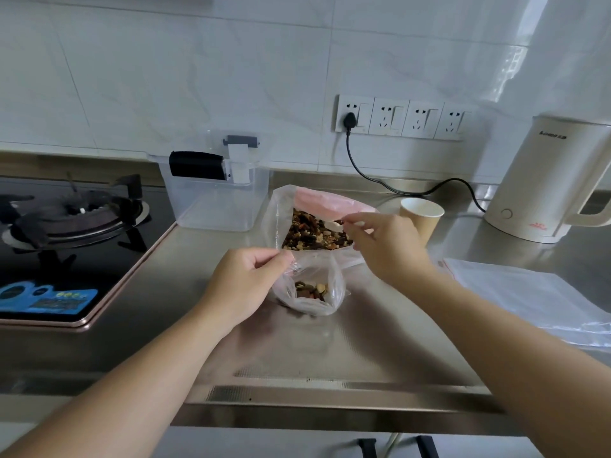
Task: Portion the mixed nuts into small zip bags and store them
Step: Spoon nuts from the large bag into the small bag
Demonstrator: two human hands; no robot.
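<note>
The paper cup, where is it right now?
The paper cup stands on the steel counter, just behind the right hand, between the big bag of nuts and the kettle.

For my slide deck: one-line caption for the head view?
Left hand holds small zip bag open; right hand tips big nut bag.

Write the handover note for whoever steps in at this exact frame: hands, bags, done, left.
Left hand: pinches the rim of the small zip bag, keeping it open on the counter.
Right hand: pinches something small and white at the mouth of the big nut bag; what it is cannot be told.
Done: a small amount of nuts already in the small bag.
Left: top it up, seal it, fill more from the flat stack of spare bags, store them; the clear lidded box behind looks empty.
</note>
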